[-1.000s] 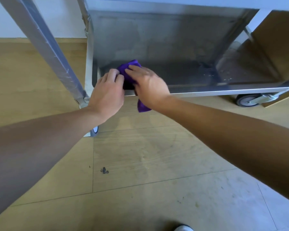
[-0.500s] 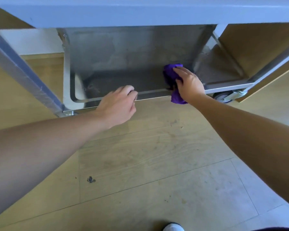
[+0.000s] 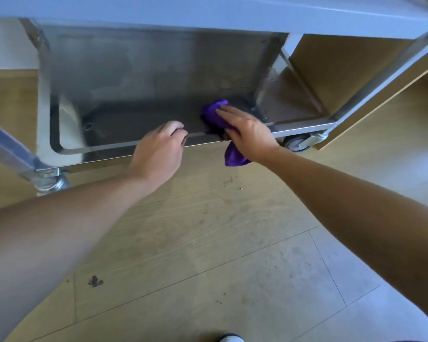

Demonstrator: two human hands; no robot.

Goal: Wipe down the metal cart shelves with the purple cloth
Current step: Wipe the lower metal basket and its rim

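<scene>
The metal cart's bottom shelf [image 3: 134, 119] is a dull steel tray just above the floor. The purple cloth [image 3: 214, 114] lies bunched on it, right of the middle, and one end hangs over the front rim [image 3: 104, 150]. My right hand [image 3: 247, 132] presses the cloth onto the shelf with fairly straight fingers; its thumb is hidden. My left hand [image 3: 158, 151] is just left of the cloth, with its fingers curled over the front rim. The cart's upper shelf [image 3: 208, 11] runs across the top of the view.
Caster wheels stand at the front right [image 3: 297, 141] and front left [image 3: 50, 183] corners. A slanted cart leg [image 3: 5, 146] crosses the left side. A wooden panel [image 3: 336, 70] stands close behind the cart on the right. My shoe tip [image 3: 230, 338] is on the wood-look floor.
My right hand swept the cloth from the shelf's left end to right of the middle. My left hand left the cloth and shifted right along the front rim. The view moved closer.
</scene>
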